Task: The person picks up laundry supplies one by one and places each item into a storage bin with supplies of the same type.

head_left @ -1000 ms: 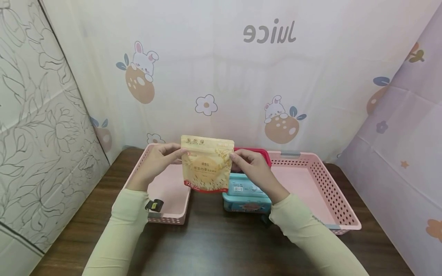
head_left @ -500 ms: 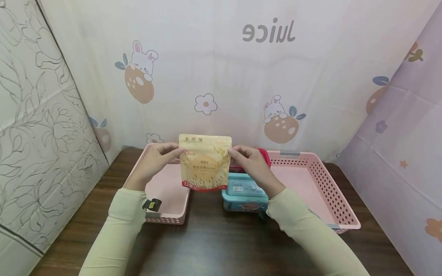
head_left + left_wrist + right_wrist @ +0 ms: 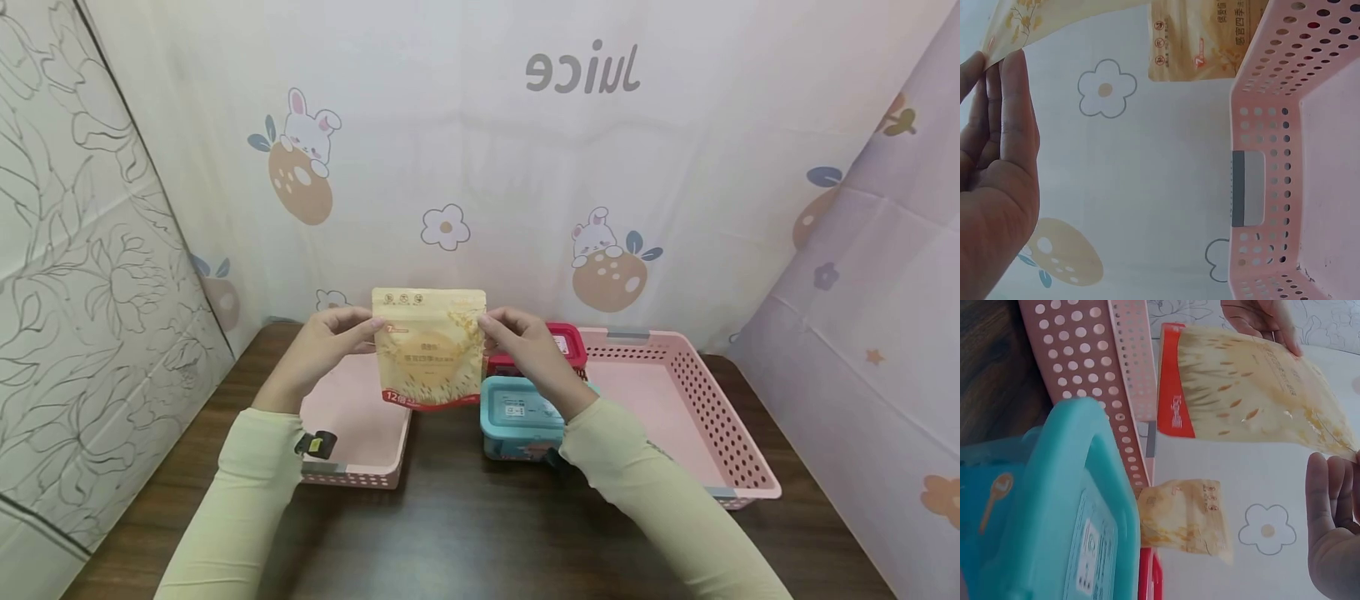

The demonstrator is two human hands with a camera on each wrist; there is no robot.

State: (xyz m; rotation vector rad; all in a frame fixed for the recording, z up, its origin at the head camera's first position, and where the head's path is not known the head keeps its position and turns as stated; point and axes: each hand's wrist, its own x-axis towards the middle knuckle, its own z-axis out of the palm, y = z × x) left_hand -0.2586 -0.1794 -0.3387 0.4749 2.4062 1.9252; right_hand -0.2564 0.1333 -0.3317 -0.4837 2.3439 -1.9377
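A pale yellow pouch (image 3: pixel 431 350) with a red lower edge is held up in the air, its printed front towards the head camera. My left hand (image 3: pixel 318 354) pinches its left edge near the top between thumb and fingers. On the opposite edge, my right hand (image 3: pixel 528 346) pinches it at about the same height. Behind the held pouch, a second similar yellow pouch (image 3: pixel 1179 515) shows in both wrist views; in the head view it is hidden. Below my right hand stands a turquoise lidded box (image 3: pixel 517 412), with a red-lidded box (image 3: pixel 566 343) behind it.
One pink perforated basket (image 3: pixel 352 417) stands on the left, beneath my left hand. Another, larger-looking pink basket (image 3: pixel 667 400) lies to the right of the boxes. Both rest on a dark wooden table (image 3: pixel 465 533). A patterned curtain (image 3: pixel 450 150) hangs behind.
Both hands have shifted a little left and slightly up with the pouch between them. More of the turquoise and red boxes shows now. The grip looks the same.
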